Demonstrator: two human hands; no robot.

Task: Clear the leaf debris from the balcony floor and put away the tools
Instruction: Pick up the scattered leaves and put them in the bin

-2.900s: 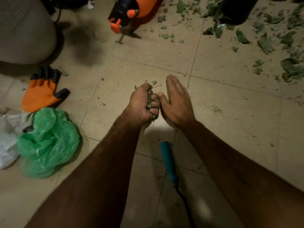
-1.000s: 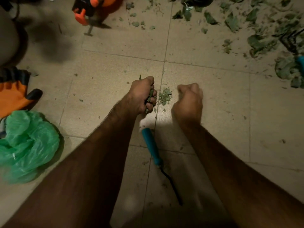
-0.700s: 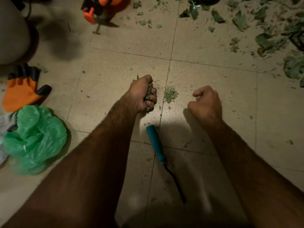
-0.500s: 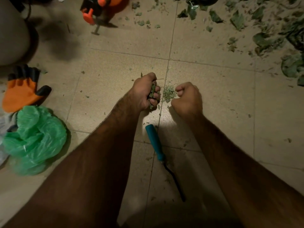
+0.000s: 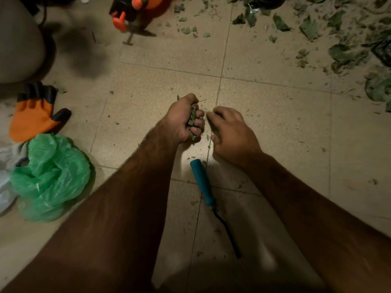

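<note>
My left hand (image 5: 182,121) grips a wad of green leaf bits (image 5: 193,119) in a fist just above the tiled floor. Right beside it, my right hand (image 5: 230,134) has its fingers curled down over the spot where a small pile of leaf crumbs lay; the pile is hidden under them. A hand tool with a teal handle (image 5: 201,182) and a thin black shaft lies on the floor between my forearms. Larger torn leaves (image 5: 342,51) are scattered across the far right tiles.
A crumpled green plastic bag (image 5: 50,176) lies at the left beside a white bag (image 5: 5,187). An orange and black glove (image 5: 33,117) lies behind them. An orange sprayer (image 5: 135,7) stands at the top, and a big pale pot (image 5: 17,39) at the far left.
My right hand has moved left from beside the small crumb pile to over it, and the pile is no longer visible. My left hand still holds its leaf bits in the same spot.
</note>
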